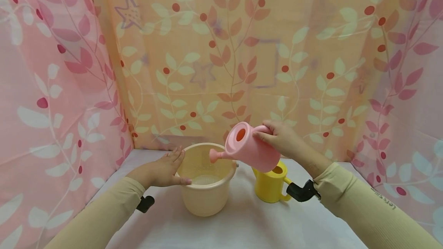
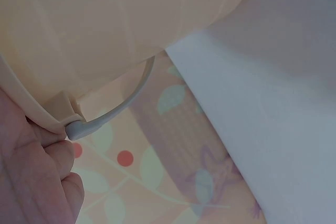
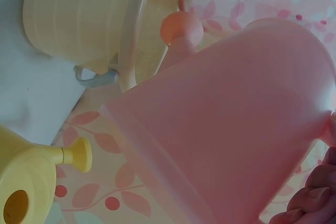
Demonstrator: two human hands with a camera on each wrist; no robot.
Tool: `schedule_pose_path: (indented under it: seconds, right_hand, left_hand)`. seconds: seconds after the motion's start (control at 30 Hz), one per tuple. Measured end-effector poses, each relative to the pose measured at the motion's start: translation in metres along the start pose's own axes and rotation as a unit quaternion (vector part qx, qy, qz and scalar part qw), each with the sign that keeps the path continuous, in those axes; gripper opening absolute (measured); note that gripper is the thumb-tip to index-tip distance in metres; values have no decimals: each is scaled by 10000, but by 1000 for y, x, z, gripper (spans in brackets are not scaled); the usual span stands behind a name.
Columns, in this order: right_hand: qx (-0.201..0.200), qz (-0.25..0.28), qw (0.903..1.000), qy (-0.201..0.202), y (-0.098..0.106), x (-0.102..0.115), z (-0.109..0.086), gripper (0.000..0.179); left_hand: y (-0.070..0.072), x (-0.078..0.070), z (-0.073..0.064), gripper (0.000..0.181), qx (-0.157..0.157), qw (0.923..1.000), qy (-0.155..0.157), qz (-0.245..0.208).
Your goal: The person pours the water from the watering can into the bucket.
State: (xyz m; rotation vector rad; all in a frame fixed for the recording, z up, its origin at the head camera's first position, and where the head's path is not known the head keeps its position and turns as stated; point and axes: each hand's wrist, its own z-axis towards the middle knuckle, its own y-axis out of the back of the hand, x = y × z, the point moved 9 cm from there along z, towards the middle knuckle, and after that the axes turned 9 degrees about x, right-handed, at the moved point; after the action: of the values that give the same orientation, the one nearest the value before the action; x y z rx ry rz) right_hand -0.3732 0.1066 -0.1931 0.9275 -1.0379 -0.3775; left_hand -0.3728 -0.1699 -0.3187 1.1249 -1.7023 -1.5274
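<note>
My right hand (image 1: 282, 137) grips the handle of a pink watering can (image 1: 256, 153), held up in the air and tipped to the left. Its orange-pink sprinkler head (image 3: 181, 29) hangs over the mouth of a cream bucket (image 1: 205, 201). Some liquid seems to lie at the bottom of the bucket; whether any flows from the spout I cannot tell. On the bucket's left rim rests my left hand (image 1: 162, 168), thumb along the near side and fingers extended toward the back. Its fingers (image 2: 58, 156) touch the rim near the grey bucket handle (image 2: 118, 109).
A yellow watering can (image 1: 270, 187) stands on the white tabletop (image 1: 249, 226), right of the bucket and below the pink one. Leaf-patterned curtains (image 1: 221, 68) enclose the table at the back and both sides. Black wrist mounts (image 1: 301, 191) stick out from both sleeves.
</note>
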Motion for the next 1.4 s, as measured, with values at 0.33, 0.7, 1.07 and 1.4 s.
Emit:
schedule_pose_path:
  seconds: [0.33,0.7,1.07,1.4]
  right_hand:
    - [35,-25,10000,-26,0,1,-2,24]
    - [45,-9,10000,-50,0,2,-1,24]
    - [19,-5,10000,-18,1,3,-2,25]
    - [94,-42,9999,-56,-1,3,-1,26]
  left_hand:
    - [1,0,0,109,27,10000,-13,-16]
    - [2,-1,-2,109,-2,10000,-19,-33]
    - [1,-2,-2,109,20,10000,24,-50]
    - [1,-2,-2,110,-27,10000,-21,-38]
